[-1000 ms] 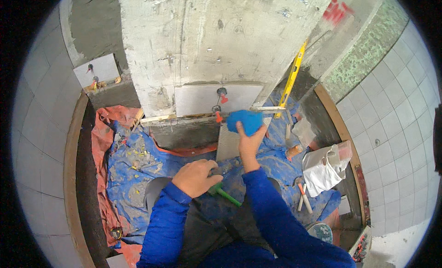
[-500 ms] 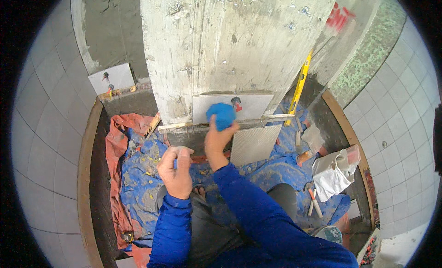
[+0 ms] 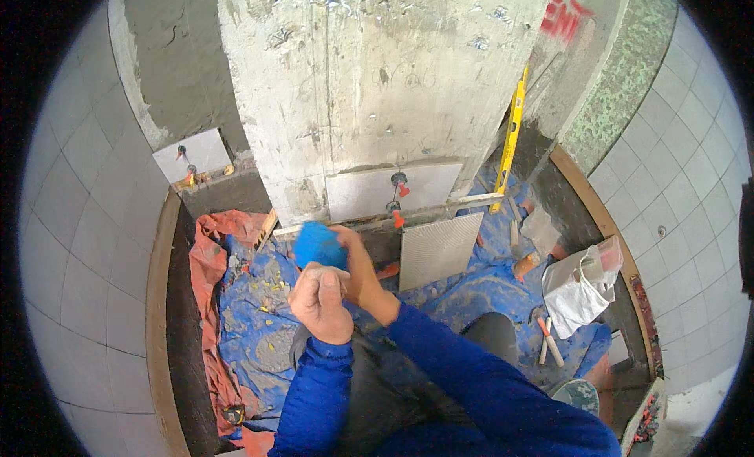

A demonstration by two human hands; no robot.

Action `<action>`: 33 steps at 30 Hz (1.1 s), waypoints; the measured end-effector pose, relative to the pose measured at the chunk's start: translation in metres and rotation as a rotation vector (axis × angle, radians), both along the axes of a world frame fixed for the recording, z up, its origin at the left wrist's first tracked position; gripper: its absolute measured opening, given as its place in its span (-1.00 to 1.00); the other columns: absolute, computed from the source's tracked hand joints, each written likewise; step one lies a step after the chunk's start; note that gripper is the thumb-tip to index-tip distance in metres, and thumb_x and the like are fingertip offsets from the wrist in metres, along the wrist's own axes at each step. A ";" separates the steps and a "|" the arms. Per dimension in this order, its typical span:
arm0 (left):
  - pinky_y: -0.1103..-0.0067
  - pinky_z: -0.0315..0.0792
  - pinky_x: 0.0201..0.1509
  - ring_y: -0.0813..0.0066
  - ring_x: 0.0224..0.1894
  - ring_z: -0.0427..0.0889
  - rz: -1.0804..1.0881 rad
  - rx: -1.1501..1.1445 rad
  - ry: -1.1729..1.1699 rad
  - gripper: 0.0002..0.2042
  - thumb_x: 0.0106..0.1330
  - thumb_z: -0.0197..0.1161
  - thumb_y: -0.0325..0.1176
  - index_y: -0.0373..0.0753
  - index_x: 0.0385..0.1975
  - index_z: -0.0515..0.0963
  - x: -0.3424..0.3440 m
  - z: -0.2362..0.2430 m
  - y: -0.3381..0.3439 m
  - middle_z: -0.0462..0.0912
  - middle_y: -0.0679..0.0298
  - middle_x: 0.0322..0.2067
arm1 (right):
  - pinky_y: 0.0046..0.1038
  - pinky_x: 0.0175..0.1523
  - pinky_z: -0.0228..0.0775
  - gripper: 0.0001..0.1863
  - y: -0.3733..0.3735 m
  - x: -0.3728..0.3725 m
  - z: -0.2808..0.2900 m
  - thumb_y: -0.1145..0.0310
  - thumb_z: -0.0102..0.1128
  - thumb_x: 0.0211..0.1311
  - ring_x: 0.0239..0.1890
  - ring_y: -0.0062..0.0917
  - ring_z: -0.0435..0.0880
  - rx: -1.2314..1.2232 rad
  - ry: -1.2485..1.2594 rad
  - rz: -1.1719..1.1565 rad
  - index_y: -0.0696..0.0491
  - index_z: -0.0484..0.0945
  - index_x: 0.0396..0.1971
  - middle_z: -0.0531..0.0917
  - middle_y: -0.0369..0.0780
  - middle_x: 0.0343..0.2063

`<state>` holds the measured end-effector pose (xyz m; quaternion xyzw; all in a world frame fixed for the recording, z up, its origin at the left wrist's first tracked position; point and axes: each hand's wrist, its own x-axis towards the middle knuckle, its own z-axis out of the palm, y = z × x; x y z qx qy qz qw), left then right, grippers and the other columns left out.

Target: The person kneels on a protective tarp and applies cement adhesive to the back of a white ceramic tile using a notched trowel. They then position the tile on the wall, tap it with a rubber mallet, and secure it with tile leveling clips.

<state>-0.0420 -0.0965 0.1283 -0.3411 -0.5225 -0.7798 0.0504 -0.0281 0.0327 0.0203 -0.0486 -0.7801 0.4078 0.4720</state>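
A rounded blue bundle (image 3: 318,245), smeared by motion, is in my right hand (image 3: 363,278), whose fingers wrap its right side. I cannot make out its exact kind. Just below it and to the left, my left hand (image 3: 322,304) is closed, thumb pressed on curled fingers; what it holds, if anything, is hidden. Both hands are close together in front of the concrete wall (image 3: 353,88). Beyond them, a light tile (image 3: 353,196) with black-rimmed holes sits low on that wall, red plugs (image 3: 399,220) at the pipe outlets. A loose tile (image 3: 440,253) with a ridged back leans below.
A yellow spirit level (image 3: 510,135) leans at the right corner. A blue tarp (image 3: 275,316) covers the floor, with an orange-red sheet (image 3: 208,292) on its left. White bag (image 3: 577,292), hammer-like tools (image 3: 551,343) and bucket (image 3: 580,396) lie at right. Tiled walls (image 3: 86,221) flank me.
My right hand has brought the blue bundle down and left, from before the wall tile to beside my left hand. The small blue piece seen in my left hand earlier is now hidden.
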 end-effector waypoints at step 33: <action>0.52 0.27 -0.39 0.55 -0.51 0.35 -0.282 -0.148 -0.523 -0.74 0.50 0.13 -0.16 -0.20 -0.38 0.48 0.016 -0.020 0.079 0.44 0.38 -0.55 | -0.19 0.34 0.41 -0.13 0.130 0.134 -0.058 0.68 0.39 0.05 0.29 -0.12 0.55 -0.559 0.138 -0.444 0.05 0.29 0.43 0.53 -0.02 0.28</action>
